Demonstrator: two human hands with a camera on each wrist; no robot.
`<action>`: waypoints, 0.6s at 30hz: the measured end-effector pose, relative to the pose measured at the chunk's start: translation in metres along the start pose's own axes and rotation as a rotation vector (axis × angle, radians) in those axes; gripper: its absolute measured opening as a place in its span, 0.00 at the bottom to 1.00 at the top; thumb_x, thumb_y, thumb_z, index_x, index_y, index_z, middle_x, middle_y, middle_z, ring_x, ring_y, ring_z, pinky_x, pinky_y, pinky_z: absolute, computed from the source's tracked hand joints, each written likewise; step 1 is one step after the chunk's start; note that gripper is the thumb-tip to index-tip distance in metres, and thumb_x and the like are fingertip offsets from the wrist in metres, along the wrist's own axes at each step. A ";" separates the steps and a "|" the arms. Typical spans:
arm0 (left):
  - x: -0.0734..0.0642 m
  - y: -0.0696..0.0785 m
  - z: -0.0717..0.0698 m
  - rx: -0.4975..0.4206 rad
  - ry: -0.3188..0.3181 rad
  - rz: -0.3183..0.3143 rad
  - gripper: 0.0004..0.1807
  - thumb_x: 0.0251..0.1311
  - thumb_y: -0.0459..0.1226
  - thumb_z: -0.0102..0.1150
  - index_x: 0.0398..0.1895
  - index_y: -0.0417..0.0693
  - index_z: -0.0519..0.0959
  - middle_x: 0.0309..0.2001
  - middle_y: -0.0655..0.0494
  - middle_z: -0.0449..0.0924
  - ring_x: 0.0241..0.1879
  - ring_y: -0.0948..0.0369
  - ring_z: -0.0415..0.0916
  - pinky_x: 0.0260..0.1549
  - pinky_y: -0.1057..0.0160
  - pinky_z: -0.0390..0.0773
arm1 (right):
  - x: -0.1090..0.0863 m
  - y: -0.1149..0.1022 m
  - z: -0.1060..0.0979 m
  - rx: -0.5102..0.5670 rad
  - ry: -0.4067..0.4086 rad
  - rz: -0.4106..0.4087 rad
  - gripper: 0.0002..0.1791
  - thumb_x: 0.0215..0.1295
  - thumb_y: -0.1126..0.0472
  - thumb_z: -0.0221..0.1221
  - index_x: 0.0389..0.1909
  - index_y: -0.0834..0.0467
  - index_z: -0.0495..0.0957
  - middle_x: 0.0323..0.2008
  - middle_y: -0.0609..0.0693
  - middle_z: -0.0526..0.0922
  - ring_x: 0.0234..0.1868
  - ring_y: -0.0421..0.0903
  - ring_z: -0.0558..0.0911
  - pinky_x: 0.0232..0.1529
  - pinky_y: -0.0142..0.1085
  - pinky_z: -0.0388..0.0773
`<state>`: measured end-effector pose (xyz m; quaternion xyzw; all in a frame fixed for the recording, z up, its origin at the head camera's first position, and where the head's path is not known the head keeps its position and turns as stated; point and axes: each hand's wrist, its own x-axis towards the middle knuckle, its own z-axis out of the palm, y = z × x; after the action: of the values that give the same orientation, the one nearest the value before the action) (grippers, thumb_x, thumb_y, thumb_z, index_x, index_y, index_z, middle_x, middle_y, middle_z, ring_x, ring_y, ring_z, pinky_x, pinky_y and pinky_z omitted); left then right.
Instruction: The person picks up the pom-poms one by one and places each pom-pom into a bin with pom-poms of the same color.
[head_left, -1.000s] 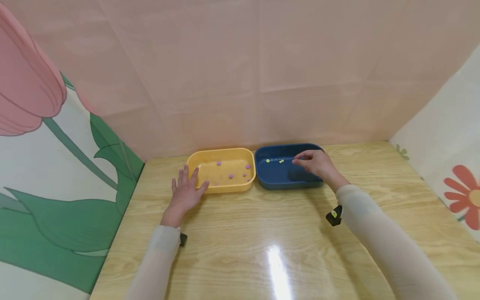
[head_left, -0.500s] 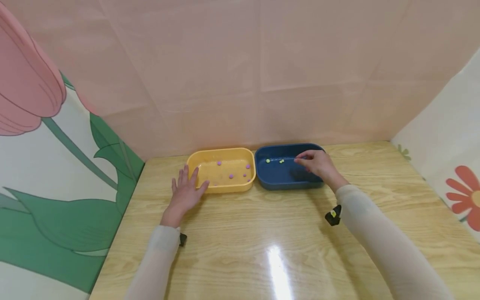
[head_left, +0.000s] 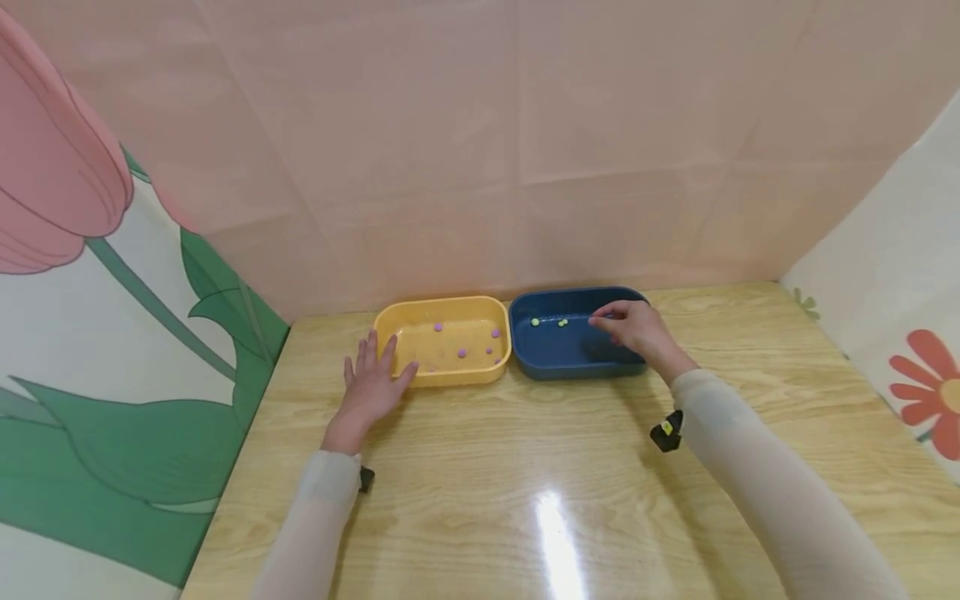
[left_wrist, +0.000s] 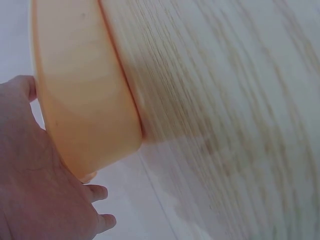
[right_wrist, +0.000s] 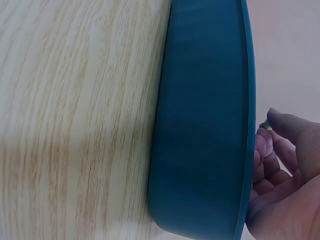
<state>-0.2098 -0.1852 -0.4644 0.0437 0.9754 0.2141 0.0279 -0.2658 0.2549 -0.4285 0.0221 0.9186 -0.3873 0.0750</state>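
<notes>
My left hand [head_left: 370, 393] lies at the front left corner of a yellow tray [head_left: 442, 379], its fingers spread over the rim. In the left wrist view the thumb reaches over the edge of that tray's wall [left_wrist: 85, 90]. Several small purple balls [head_left: 462, 353] are scattered on its floor. Over the right part of a dark blue tray [head_left: 577, 372], my right hand [head_left: 637, 327] pinches a tiny yellow-green ball [right_wrist: 267, 125] between thumb and finger. A few yellow-green balls [head_left: 536, 322] sit toward the back left of the blue tray.
Both trays stand side by side near the back of a wood-grain table [head_left: 480, 467]. A pink cloth backdrop [head_left: 465, 167] rises right behind them. Flower-printed panels flank the table, with a green leaf [head_left: 127, 442] at left and a red flower [head_left: 926, 387] at right.
My right fingertips have shifted very slightly to the right over the blue tray. The left hand, both trays and the balls in them stay where they were.
</notes>
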 end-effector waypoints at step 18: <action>0.001 -0.002 0.003 0.007 0.007 0.002 0.42 0.63 0.66 0.31 0.75 0.57 0.42 0.74 0.49 0.21 0.72 0.45 0.24 0.64 0.38 0.26 | 0.002 -0.002 0.006 0.007 -0.007 0.022 0.22 0.60 0.40 0.57 0.47 0.50 0.79 0.40 0.59 0.80 0.36 0.54 0.79 0.34 0.40 0.75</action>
<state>-0.2111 -0.1857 -0.4675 0.0438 0.9763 0.2107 0.0243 -0.2677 0.2496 -0.4316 0.0313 0.9168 -0.3895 0.0823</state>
